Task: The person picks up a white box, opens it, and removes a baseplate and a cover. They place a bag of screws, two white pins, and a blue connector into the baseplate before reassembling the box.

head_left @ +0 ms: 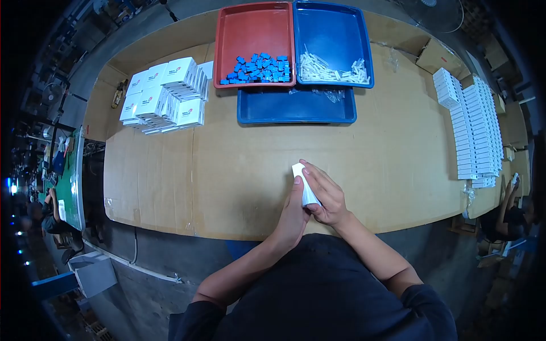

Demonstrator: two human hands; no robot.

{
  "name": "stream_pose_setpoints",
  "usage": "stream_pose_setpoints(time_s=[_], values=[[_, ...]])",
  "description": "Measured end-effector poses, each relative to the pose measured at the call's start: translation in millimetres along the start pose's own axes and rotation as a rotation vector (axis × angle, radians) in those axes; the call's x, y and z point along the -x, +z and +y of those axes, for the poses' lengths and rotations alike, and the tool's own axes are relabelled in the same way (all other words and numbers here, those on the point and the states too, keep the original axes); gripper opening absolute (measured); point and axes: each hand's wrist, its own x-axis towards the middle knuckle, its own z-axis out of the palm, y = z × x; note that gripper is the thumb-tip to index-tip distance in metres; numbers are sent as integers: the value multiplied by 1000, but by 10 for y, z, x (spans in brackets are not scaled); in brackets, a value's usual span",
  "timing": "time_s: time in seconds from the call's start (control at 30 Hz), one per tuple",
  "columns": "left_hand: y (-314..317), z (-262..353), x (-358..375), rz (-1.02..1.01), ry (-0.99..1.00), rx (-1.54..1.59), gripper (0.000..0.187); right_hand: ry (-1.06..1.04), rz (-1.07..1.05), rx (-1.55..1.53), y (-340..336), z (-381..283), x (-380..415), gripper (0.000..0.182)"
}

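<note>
A small white box (307, 190) is held upright on edge between my two hands, above the near middle of the cardboard-covered table (244, 170). My left hand (293, 211) presses on its left side, with the thumb near the upper end. Around its right side and lower end lies my right hand (326, 196), fingers together. The palms hide part of the box. Beyond the hands is a blue tray (296, 116), with a red tray (254, 28) of blue pieces (259, 69) and another blue tray (331, 31) of white pieces (330, 73) behind it.
White boxes (151, 96) are stacked at the back left. Long rows of white boxes (475, 131) stand along the right side. A co-worker (56, 219) sits by a green table (73, 176) at far left; another person (509, 219) is at far right.
</note>
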Motion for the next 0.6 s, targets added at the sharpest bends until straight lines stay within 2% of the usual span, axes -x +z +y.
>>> stream_pose_setpoints(time_s=[0.23,0.33,0.43,0.5,0.53,0.57,0.6], values=[[-52,-33,-21,11,-23,7,52,45,44,-70,44,31,59,79],[-33,31,-43,2,-21,44,52,73,-5,-56,0,49,6,77],[-40,74,-100,-26,-3,135,53,199,-64,-197,-58,48,-38,74],[-114,121,-134,-59,66,159,55,563,-73,-431,-77,-25,-60,73],[-115,180,-119,-82,84,130,59,586,-101,-542,-111,46,-1,56],[-128,233,-116,-82,87,130,59,583,-103,-543,-137,45,18,56],[-147,275,-110,-84,92,147,60,687,-103,-584,-154,21,50,55]])
